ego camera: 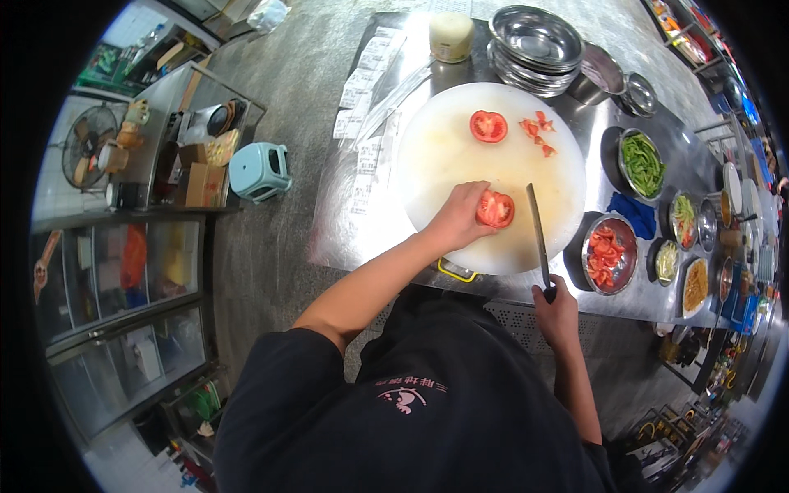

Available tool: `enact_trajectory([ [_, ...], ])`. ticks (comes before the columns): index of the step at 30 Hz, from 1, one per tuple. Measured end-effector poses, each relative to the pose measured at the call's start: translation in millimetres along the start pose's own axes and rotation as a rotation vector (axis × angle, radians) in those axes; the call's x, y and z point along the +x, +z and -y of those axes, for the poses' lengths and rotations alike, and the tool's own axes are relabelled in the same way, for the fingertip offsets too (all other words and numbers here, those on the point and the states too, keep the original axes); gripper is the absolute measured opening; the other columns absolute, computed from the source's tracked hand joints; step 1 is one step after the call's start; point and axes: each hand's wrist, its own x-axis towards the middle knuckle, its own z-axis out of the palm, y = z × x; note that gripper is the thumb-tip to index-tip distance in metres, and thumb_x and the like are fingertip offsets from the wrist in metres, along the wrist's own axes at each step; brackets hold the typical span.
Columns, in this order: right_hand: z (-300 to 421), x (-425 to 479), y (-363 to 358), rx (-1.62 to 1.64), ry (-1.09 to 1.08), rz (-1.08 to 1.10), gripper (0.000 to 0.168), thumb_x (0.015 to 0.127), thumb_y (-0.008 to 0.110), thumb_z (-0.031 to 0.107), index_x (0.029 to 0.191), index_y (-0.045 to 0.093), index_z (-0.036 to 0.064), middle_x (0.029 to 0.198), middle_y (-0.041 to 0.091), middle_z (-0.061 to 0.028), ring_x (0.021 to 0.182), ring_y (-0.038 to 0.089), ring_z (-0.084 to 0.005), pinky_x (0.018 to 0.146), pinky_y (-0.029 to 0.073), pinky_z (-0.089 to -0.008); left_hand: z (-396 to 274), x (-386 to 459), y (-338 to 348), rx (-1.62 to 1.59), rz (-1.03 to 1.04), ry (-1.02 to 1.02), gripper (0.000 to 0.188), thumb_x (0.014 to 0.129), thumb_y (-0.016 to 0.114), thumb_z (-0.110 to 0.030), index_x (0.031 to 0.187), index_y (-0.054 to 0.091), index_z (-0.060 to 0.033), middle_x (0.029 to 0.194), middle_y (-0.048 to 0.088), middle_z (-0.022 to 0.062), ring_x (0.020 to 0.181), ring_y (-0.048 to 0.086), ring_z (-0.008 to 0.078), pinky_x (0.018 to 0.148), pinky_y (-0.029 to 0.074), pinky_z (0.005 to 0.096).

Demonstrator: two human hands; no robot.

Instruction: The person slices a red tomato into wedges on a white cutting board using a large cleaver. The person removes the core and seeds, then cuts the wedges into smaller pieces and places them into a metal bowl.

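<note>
My left hand [461, 217] grips a tomato half [497, 209], its cut face showing, on a round white cutting board [431, 148]. In my right hand [558, 308] is the black handle of a kitchen knife [537, 231]. The blade extends over the board, to the right of the held tomato and apart from it. Farther back on the board lies a second tomato half [489, 126], cut face up. Several small tomato scraps [538, 131] are scattered to its right. A steel bowl of cut tomato pieces [607, 254] stands right of the board.
The board rests on a steel table [357, 237]. Behind it stand a lidded tub [451, 38], stacked steel bowls [535, 46] and a steel pot [595, 74]. Printed paper slips [367, 80] lie left. Right are a bowl of green vegetables [642, 161] and a blue cloth [633, 215].
</note>
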Motion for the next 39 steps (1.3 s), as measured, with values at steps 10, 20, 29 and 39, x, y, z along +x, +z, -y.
enact_trajectory([
  [10,9,3,-10,0.028,0.039,0.047,0.03,0.096,0.067,0.025,0.11,0.06,-0.001,0.07,0.063,-0.0132,0.063,0.06,-0.0198,0.063,0.048,-0.0363,-2,-9,3,-0.006,-0.065,0.022,0.085,0.069,0.088,-0.025,0.137,0.044,0.0008,0.133,0.052,0.021,0.121,0.051,0.0398,0.105,0.043,0.0448],
  [20,4,2,-7,-0.018,0.024,0.04,0.029,0.095,0.067,0.024,0.109,0.06,-0.001,0.067,0.063,-0.0115,0.058,0.06,-0.0194,0.057,0.046,-0.036,-1,-21,5,-0.079,-0.069,0.014,0.08,0.071,0.087,-0.026,0.137,0.048,-0.0022,0.135,0.051,0.0191,0.124,0.049,0.0391,0.107,0.042,0.044],
  [29,10,2,-8,0.009,0.044,0.07,0.023,0.098,0.064,0.022,0.102,0.057,0.001,0.065,0.063,-0.0108,0.052,0.062,-0.0182,0.049,0.045,-0.0344,-13,-20,2,-0.099,0.032,0.018,0.074,0.076,0.083,-0.025,0.138,0.048,-0.0052,0.134,0.049,0.0161,0.118,0.057,0.0359,0.1,0.05,0.0402],
  [39,9,2,-6,-0.1,-0.118,-0.054,0.033,0.1,0.061,0.031,0.105,0.06,-0.001,0.079,0.066,-0.0203,0.072,0.065,-0.0303,0.07,0.049,-0.0408,-9,-20,0,-0.144,0.017,0.082,0.072,0.077,0.082,-0.021,0.138,0.048,-0.0033,0.136,0.049,0.0181,0.119,0.056,0.0379,0.101,0.049,0.0407],
])
